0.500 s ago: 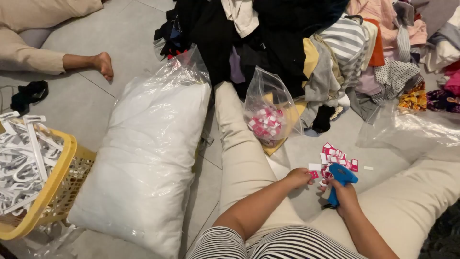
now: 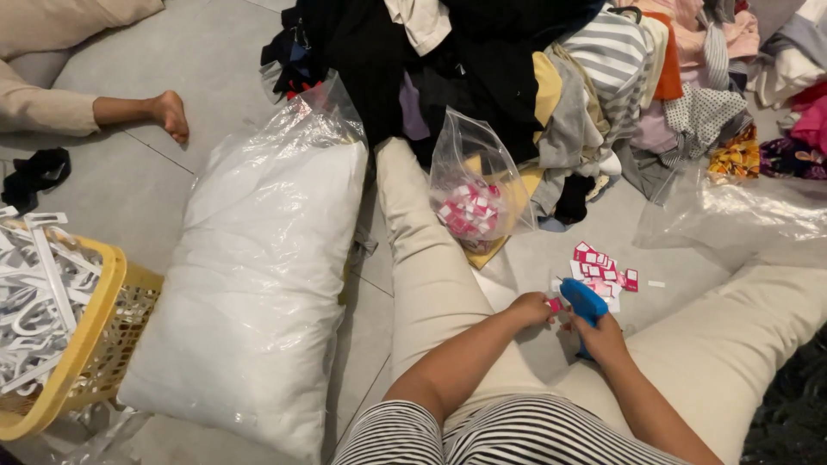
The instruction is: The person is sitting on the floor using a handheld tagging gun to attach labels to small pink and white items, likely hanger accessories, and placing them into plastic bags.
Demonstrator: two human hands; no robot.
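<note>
I see the right hand (image 2: 603, 336) closed around a blue tag gun (image 2: 586, 303) low in the frame, right of centre, while the left hand (image 2: 530, 308) pinches a small pink tag (image 2: 554, 304) at its tip; I judge a tag is being loaded, and the next move calls for holding both steady. More tags (image 2: 600, 265) lie just above on the grey tiled floor (image 2: 215, 52), between a bag of tags (image 2: 474, 207), a clothes pile (image 2: 551, 69), a white sack (image 2: 258, 284) and a yellow basket (image 2: 103, 344).

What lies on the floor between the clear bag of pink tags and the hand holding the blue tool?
In the head view, loose pink-and-white tags lie scattered on the floor between the bag and the right hand gripping the blue tool.
</note>
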